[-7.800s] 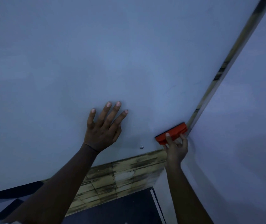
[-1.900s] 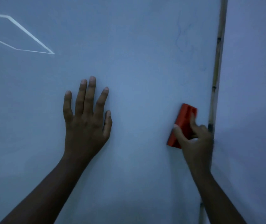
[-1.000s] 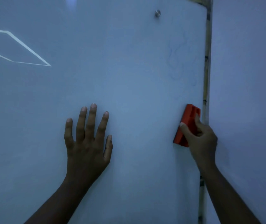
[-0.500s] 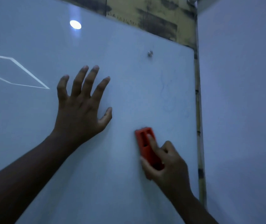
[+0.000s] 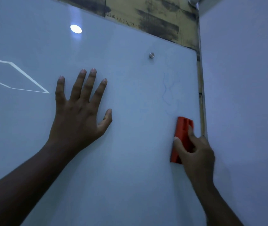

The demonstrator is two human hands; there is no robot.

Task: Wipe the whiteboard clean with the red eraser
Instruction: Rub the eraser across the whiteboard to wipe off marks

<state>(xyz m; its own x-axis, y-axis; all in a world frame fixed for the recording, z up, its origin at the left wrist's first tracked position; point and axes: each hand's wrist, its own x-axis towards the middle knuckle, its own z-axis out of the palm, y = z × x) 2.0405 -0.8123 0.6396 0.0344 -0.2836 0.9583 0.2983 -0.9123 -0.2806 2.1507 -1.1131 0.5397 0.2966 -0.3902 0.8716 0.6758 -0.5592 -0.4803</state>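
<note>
A glossy whiteboard (image 5: 130,160) fills most of the head view. Faint blue marker squiggles (image 5: 167,90) remain near its upper right corner. My right hand (image 5: 195,154) grips the red eraser (image 5: 181,134) and holds it upright against the board, just below those marks and close to the board's right edge. My left hand (image 5: 79,110) lies flat on the board with fingers spread, well to the left of the eraser.
A metal mounting stud (image 5: 151,55) sits near the board's top right corner. Stained yellow wall (image 5: 154,17) shows above the board. A plain side wall (image 5: 244,111) meets the board's right edge. Light reflections (image 5: 76,28) lie on the board's left part.
My right hand has slid the eraser to the right, back toward the board's right edge, and turned it more upright. My left hand stays flat on the board.
</note>
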